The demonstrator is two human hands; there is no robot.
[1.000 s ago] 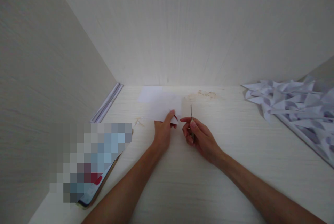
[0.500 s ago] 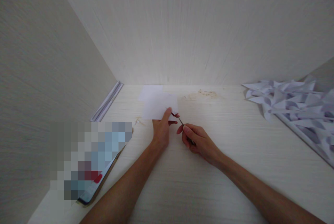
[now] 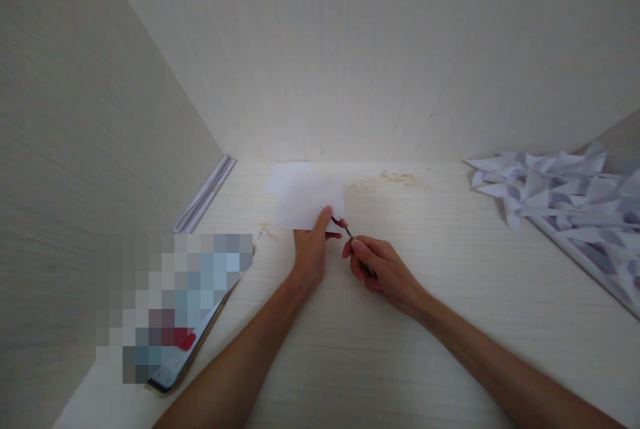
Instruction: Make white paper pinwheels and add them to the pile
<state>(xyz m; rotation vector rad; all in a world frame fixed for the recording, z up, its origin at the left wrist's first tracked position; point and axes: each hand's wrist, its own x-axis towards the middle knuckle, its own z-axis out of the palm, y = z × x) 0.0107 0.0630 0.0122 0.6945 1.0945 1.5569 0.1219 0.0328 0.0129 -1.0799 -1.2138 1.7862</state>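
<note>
In the head view my left hand (image 3: 313, 245) grips a square white sheet of paper (image 3: 305, 205) near its lower right corner, thumb on top and the other fingers partly hidden beneath. My right hand (image 3: 373, 262) is closed around a pair of small, thin metal scissors (image 3: 349, 230). The handles are mostly covered by my fingers. The blades reach up and left to the paper's corner, beside my left thumb, where a short dark line runs into the sheet. Behind the held sheet, another white paper (image 3: 290, 174) lies flat against the back wall.
Folded white paper pinwheels (image 3: 565, 192) are heaped at the right on a pale-edged board or tray (image 3: 575, 252). Rolled or folded white paper strips (image 3: 205, 194) lie along the left wall. A phone (image 3: 187, 342), partly pixelated, rests at the lower left. Brownish marks (image 3: 397, 179) stain the white surface.
The held paper and both hands have shifted very slightly to the right. The scissors' blades sit a little closer to the left thumb, with less metal showing below the sheet.
</note>
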